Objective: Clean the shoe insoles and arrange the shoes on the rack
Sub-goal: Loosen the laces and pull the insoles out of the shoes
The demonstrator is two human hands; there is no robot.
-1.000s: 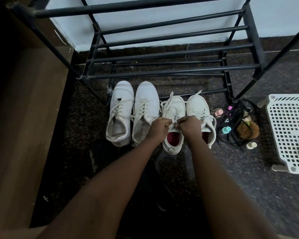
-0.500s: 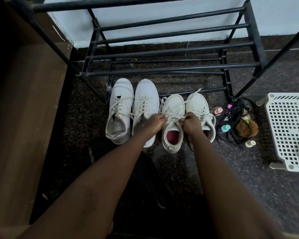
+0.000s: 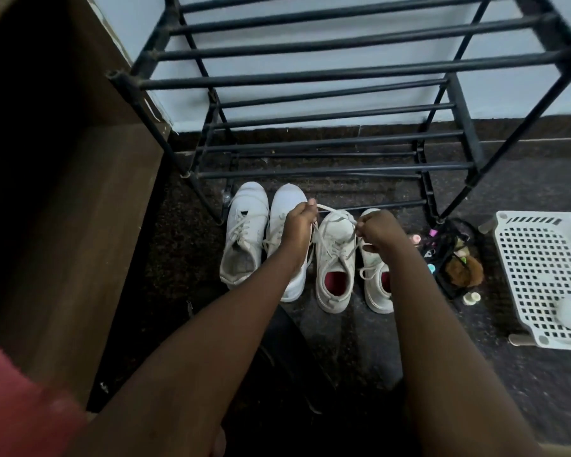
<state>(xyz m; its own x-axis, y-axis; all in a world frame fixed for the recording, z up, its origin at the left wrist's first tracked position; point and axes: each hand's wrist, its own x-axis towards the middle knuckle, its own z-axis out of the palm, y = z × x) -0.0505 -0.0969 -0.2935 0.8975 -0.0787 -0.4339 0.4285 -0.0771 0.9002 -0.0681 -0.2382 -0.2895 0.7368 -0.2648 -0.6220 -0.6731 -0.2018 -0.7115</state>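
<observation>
Two pairs of white sneakers stand side by side on the dark floor in front of a black metal shoe rack (image 3: pixel 327 174). The left pair (image 3: pixel 244 235) has pale insoles. The right pair has red insoles; its left shoe (image 3: pixel 335 258) lies between my hands. My left hand (image 3: pixel 299 222) pinches one end of this shoe's lace (image 3: pixel 335 212), pulled out to the left. My right hand (image 3: pixel 376 229) pinches the other end, pulled right. My right wrist covers part of the rightmost shoe (image 3: pixel 376 288).
A brown wooden cabinet (image 3: pixel 63 225) stands close on the left. At the right, a white perforated plastic basket (image 3: pixel 548 275) sits on the floor. Between basket and rack lies a tangle of black cords, small bottles and a brown furry item (image 3: pixel 462 268).
My hands have moved apart and up, drawing the lace ends out to each side. The camera has tilted up, so more of the rack shows.
</observation>
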